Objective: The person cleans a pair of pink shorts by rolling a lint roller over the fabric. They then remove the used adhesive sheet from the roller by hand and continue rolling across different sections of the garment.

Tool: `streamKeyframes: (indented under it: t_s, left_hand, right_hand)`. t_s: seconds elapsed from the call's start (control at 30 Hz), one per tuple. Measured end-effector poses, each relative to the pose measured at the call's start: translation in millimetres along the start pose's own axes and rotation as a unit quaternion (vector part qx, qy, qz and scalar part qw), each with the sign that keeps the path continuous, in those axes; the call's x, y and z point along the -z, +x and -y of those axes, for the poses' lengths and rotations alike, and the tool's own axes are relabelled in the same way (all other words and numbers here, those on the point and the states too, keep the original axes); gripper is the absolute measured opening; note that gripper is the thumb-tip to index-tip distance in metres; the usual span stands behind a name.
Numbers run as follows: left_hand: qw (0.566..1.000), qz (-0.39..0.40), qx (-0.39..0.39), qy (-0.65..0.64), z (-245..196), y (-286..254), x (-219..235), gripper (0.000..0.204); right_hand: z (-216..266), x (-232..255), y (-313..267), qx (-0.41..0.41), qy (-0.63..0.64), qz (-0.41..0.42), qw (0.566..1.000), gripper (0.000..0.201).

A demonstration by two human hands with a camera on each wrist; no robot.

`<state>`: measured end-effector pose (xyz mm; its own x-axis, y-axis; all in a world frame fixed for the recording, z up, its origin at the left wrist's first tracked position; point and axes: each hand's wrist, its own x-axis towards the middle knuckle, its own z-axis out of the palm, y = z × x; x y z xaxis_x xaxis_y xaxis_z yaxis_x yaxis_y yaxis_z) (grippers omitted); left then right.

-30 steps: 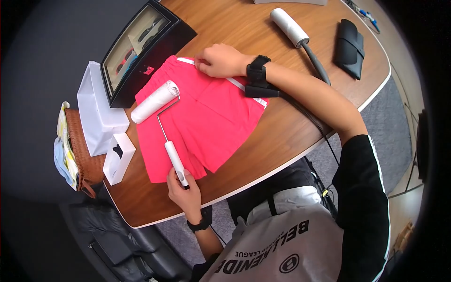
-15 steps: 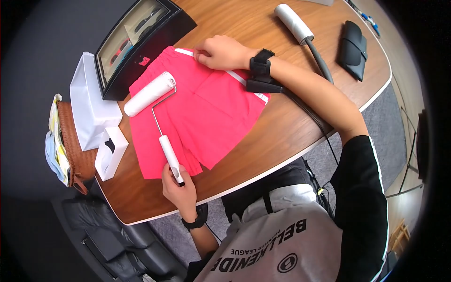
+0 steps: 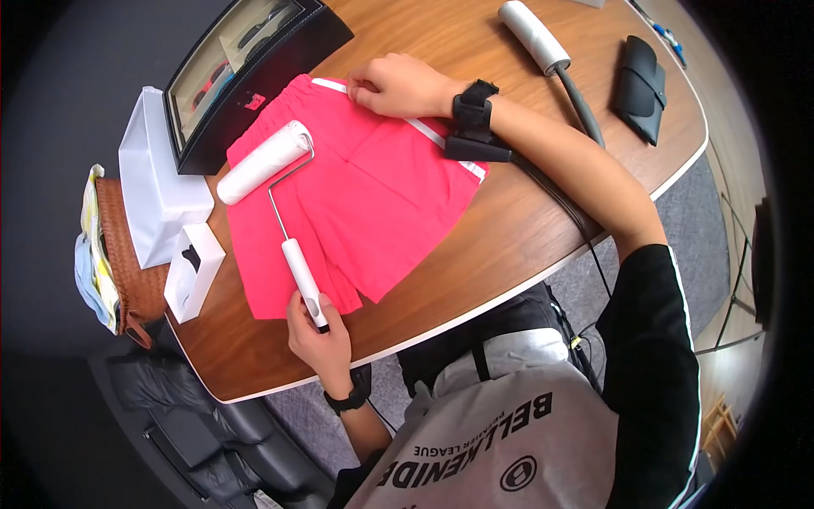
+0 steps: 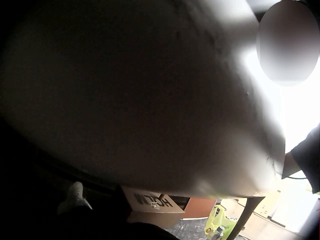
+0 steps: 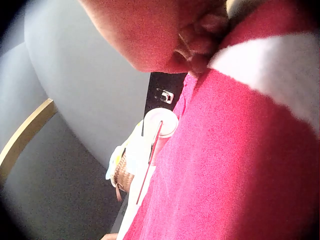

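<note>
Pink shorts with white side stripes lie flat on the table. My left hand grips the white handle of a lint roller, whose white cylinder rests across the left part of the shorts near the waistband. At the upper edge of the shorts, my right hand has curled fingers against the fabric; the right wrist view shows those fingers pinching the pink cloth beside the white stripe. The left wrist view looks below the table's dark underside, with my left hand's fingers out of sight.
A black glass-topped case stands behind the shorts, with white boxes and a brown woven basket at left. A second roller with a grey handle and a black pouch lie beyond my right arm.
The head view has shifted, so the shorts, roller and boxes appear farther left and higher. Both hands keep their holds; the roller's place on the shorts looks nearly the same.
</note>
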<state>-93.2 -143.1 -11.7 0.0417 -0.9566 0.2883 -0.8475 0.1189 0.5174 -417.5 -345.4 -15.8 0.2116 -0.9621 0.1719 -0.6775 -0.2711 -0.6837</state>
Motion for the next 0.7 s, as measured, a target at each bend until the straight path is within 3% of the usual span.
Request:
streamKeyframes:
  t_s: [0.7]
  left_hand:
    - [1.0, 0.014, 0.01, -0.027, 1.2, 2.0, 1.2, 0.028]
  right_hand:
    - [-6.3, -2.4, 1.5, 0.012, 0.042, -0.051, 0.998, 0.027]
